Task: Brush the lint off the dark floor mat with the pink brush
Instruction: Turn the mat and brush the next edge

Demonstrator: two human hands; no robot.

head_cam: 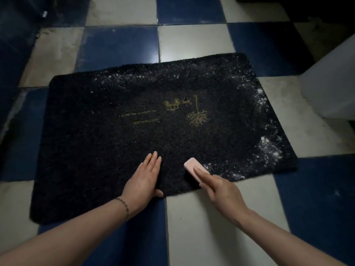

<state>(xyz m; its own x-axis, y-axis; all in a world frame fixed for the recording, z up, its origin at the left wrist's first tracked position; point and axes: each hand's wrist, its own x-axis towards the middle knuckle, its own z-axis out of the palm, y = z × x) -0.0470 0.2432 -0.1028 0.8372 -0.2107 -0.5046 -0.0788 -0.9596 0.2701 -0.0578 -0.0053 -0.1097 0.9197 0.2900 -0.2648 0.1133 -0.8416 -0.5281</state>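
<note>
A dark shaggy floor mat (107, 146) with a gold embroidered design lies on the tiled floor. White lint (269, 148) speckles its right edge, its near right corner and its far side. My left hand (144, 179) presses flat on the mat's near edge with straight fingers, the thumb over the border. My right hand (221, 191) grips the pink brush (192, 166), forefinger laid along its top. The brush sits on the mat near the front edge, just left of a lint patch.
The floor (196, 217) is a checker of blue and cream tiles. A white object (332, 89) stands at the right, close to the mat's far right corner. Dark furniture or a wall fills the left side and the top right corner.
</note>
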